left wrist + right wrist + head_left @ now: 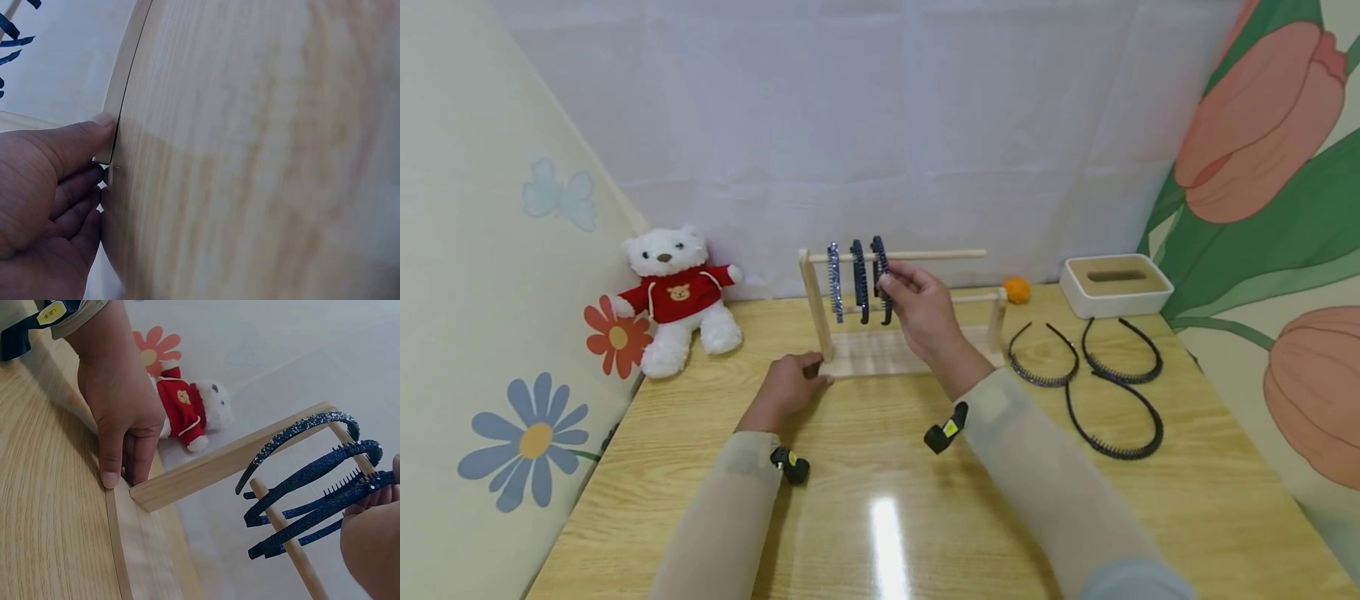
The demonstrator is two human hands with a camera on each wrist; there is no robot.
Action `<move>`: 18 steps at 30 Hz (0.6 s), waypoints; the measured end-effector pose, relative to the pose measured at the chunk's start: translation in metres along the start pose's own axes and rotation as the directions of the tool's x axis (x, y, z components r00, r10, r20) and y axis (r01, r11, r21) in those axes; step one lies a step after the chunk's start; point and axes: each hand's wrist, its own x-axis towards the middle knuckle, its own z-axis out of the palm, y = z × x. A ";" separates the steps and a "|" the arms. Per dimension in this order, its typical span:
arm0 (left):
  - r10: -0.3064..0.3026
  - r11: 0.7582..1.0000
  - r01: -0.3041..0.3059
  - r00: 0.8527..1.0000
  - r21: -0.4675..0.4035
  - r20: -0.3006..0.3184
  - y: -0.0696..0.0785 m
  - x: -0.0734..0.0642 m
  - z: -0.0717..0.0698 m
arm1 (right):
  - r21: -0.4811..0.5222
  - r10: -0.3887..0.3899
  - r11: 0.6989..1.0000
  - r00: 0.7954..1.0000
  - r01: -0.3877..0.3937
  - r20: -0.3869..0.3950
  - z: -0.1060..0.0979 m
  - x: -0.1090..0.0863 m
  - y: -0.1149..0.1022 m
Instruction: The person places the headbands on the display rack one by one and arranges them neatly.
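A wooden rack (872, 360) with an upper rod and a lower rod stands at the back of the table. My left hand (786, 387) holds the left front corner of its base, with the thumb (94, 130) on the base's edge in the left wrist view. My right hand (925, 312) pinches a dark toothed headband (312, 515), which hangs over the upper rod (940, 254). To its left on that rod hang a glittery headband (835, 283) and a dark headband (859, 279). The right fingertips are partly hidden in the right wrist view.
Three more headbands (1123, 452) lie on the table at right. Behind them stands a white box with a wooden lid (1116, 275), and an orange pompom (1017, 290) sits beside the rack. A white teddy bear in a red hoodie (677, 296) sits at back left, against the wall.
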 end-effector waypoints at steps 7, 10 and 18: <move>-0.013 1.000 0.013 1.000 0.002 0.010 0.001 0.001 0.000 | 0.005 0.006 1.000 1.000 -0.006 0.002 -0.001 0.000 0.001; -0.013 1.000 0.013 1.000 0.001 0.008 0.001 0.000 0.000 | -0.004 0.011 1.000 1.000 -0.011 0.004 -0.002 0.000 0.002; -0.006 1.000 0.006 1.000 0.011 0.002 0.000 0.000 0.000 | 0.013 0.000 1.000 1.000 0.000 0.030 -0.004 -0.002 0.002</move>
